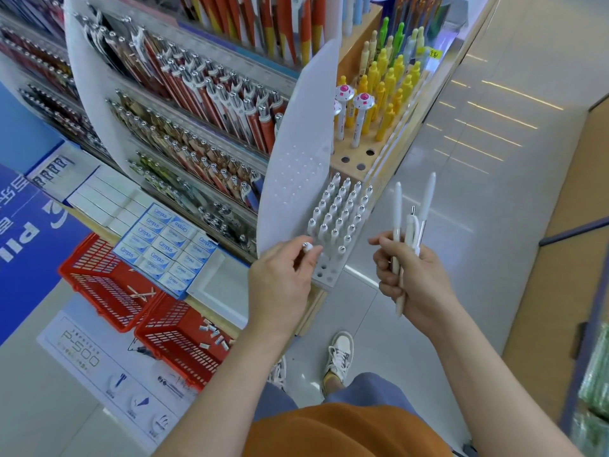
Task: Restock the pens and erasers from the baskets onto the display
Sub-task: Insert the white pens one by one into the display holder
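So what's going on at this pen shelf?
A person is restocking a stationery display. Their left hand pinches a white click pen at the white holed pen block, which is mostly full. Their right hand grips a few more white pens. Two red plastic baskets sit on the floor, one holding small erasers.

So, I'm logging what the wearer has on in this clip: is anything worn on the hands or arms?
No. The left hand and right hand are bare: no gloves, rings, watch or sleeves show. An orange top appears at the bottom edge.
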